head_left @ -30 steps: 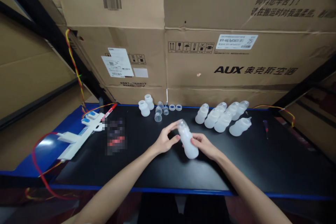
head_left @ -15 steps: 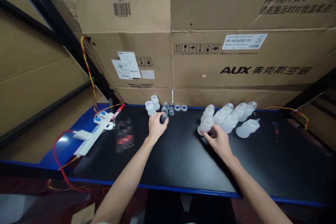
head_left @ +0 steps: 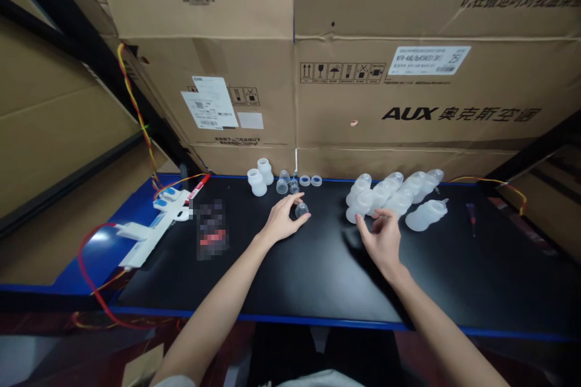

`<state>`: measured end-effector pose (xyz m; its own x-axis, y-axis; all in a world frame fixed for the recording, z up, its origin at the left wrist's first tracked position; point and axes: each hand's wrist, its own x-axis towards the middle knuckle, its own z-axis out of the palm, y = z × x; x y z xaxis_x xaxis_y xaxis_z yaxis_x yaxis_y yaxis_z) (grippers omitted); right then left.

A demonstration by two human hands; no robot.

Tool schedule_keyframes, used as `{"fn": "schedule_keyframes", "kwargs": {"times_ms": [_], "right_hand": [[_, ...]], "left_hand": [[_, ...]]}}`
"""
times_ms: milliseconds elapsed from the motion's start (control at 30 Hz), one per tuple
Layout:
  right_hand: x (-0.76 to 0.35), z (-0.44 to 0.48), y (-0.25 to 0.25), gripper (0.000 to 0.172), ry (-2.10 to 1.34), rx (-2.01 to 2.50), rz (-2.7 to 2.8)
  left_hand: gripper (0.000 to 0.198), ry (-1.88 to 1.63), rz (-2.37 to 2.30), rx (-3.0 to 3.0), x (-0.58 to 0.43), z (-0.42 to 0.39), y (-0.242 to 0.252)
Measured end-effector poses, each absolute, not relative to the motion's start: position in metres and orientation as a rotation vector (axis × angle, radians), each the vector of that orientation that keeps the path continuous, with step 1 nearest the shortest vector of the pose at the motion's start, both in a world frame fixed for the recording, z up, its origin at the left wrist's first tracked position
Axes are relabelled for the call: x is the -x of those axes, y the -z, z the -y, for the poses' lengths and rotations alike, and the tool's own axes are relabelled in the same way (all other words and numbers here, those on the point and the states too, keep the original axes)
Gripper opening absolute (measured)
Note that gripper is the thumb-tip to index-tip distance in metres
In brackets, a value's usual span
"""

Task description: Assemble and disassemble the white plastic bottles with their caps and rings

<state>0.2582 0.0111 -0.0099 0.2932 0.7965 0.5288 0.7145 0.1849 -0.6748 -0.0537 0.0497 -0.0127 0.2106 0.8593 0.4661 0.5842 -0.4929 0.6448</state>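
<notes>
My left hand (head_left: pixel 284 217) pinches a small clear dome cap (head_left: pixel 301 210) between thumb and fingers, just over the black table mat. Over on the right, my right hand (head_left: pixel 382 236) has its thumb and fingers apart beside the nearest frosted baby bottle (head_left: pixel 362 204). Its thumb is close to that bottle's lower side; whether it touches, I cannot tell. Several more frosted bottles (head_left: pixel 399 201) stand crowded behind and beside it. Behind my left hand are two open-necked bottles (head_left: pixel 257 182), more clear caps (head_left: pixel 282 185) and two white rings (head_left: pixel 304 181).
One bottle (head_left: pixel 425 215) lies tilted right of the group, with a small screwdriver (head_left: pixel 472 219) farther right. A white power strip (head_left: pixel 154 227) with cables runs along the left. A blurred item (head_left: pixel 212 231) lies nearby. Cardboard boxes (head_left: pixel 340 109) wall off the back.
My left hand has brought a clear cap nearer, to the right of the other caps. My right hand has let go of the bottle, which now stands against the group. The view has shifted slightly.
</notes>
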Motion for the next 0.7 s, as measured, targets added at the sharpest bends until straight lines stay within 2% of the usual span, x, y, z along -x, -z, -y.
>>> {"fn": "schedule_keyframes", "kwargs": {"times_ms": [100, 167, 233, 300, 367, 467, 533, 600, 700], "right_hand": [[-0.249, -0.005, 0.011, 0.041, -0.123, 1.412, 1.539], [-0.239, 0.000, 0.011, 0.028, -0.215, 1.328, 1.681], [-0.225, 0.003, 0.009, 0.022, -0.350, 1.256, 1.831], [-0.208, 0.001, 0.007, 0.021, -0.458, 1.178, 1.949], [-0.188, -0.010, 0.005, 0.023, -0.515, 1.103, 2.002], [-0.154, -0.042, 0.005, 0.028, -0.607, 1.098, 1.863], [-0.134, -0.070, 0.008, 0.033, -0.681, 1.174, 1.708], [-0.118, -0.098, 0.011, 0.033, -0.706, 1.202, 1.684], [-0.105, -0.132, 0.014, 0.030, -0.701, 1.234, 1.731]], "left_hand": [[0.063, -1.250, -1.467, -2.227, 0.053, -0.050, 0.007], [0.056, -1.384, -1.625, -2.196, 0.055, -0.053, 0.005], [0.043, -1.481, -1.774, -2.119, 0.058, -0.056, 0.005], [0.037, -1.454, -1.852, -2.087, 0.062, -0.059, 0.006], [0.044, -1.329, -1.863, -2.119, 0.064, -0.061, 0.009], [0.080, -1.130, -1.806, -2.226, 0.065, -0.060, 0.012], [0.096, -1.062, -1.751, -2.295, 0.065, -0.058, 0.013], [0.096, -1.058, -1.714, -2.318, 0.065, -0.057, 0.011], [0.083, -1.133, -1.701, -2.271, 0.069, -0.056, 0.006]]}}
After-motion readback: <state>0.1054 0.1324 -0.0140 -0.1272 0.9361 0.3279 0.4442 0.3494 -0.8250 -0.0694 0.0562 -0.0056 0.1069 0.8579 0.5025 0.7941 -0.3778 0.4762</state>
